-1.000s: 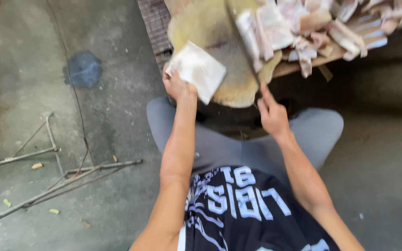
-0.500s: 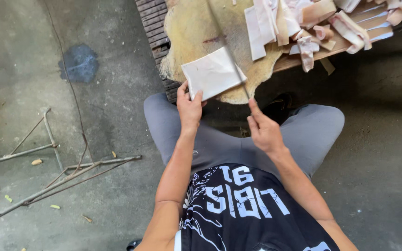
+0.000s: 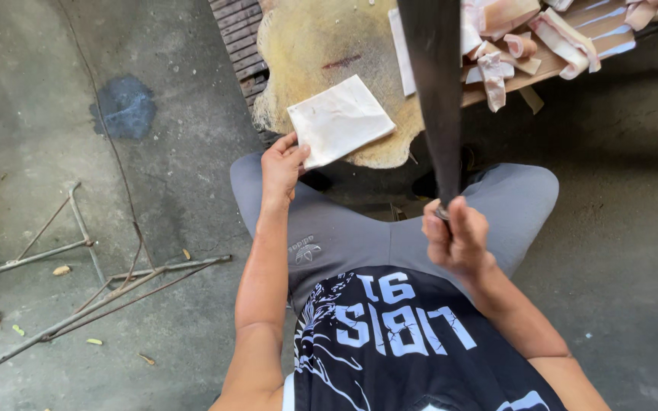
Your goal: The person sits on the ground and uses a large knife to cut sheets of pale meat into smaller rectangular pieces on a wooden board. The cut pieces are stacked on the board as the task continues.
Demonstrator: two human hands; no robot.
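Note:
My left hand (image 3: 282,164) grips the near corner of a flat, pale square slab (image 3: 341,120) that lies on a worn round wooden chopping block (image 3: 317,46). My right hand (image 3: 457,237) is closed around the handle of a long dark blade (image 3: 435,91), which is raised upright toward the camera, above my lap and to the right of the slab. The blade hides part of the block's right side.
Several pale cut strips (image 3: 531,34) are piled on a wooden board (image 3: 573,61) at the upper right. A dark grate (image 3: 237,30) lies left of the block. Thin metal rods (image 3: 78,259) lie on the concrete floor at left, with a dark patch (image 3: 125,106) beyond.
My right hand has pulled back toward my body and lifted the blade up from the block. My left hand has drawn the slab toward the block's near edge.

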